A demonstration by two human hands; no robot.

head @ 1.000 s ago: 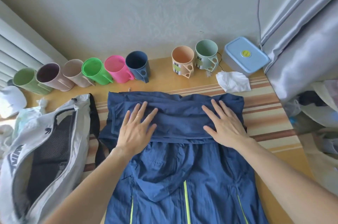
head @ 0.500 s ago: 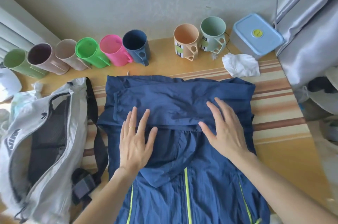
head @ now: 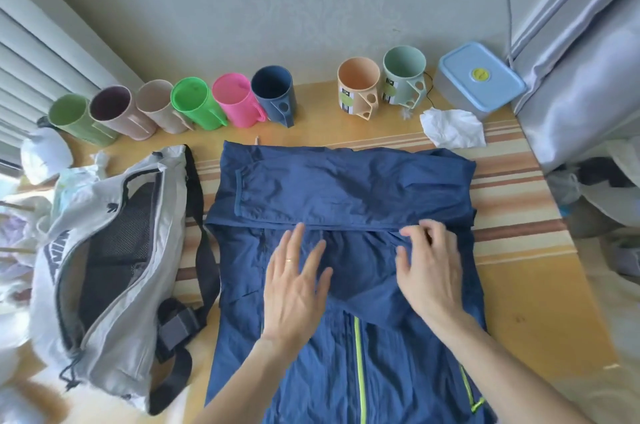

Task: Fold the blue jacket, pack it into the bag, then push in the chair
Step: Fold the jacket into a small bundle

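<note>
The blue jacket (head: 349, 191) lies flat on the wooden table (head: 540, 316), its far part folded back into a band across the top, its green zipper running toward me. My left hand (head: 294, 288) rests flat and open on the jacket just below the fold edge. To its right, my right hand (head: 429, 267) lies on the cloth with fingers curled at the fold edge; whether it pinches the fabric is unclear. A grey bag (head: 104, 267) with black straps lies unzipped to the left of the jacket. No chair is in view.
Several coloured mugs (head: 235, 104) stand in a row along the wall. A blue-lidded box (head: 479, 78) and a crumpled white tissue (head: 452, 129) sit at the far right. Grey curtain (head: 585, 77) hangs on the right; white plastic bags (head: 45, 155) lie at the left.
Both hands slid toward me from on top of the folded band to its near edge. The right hand's fingers went from flat to curled.
</note>
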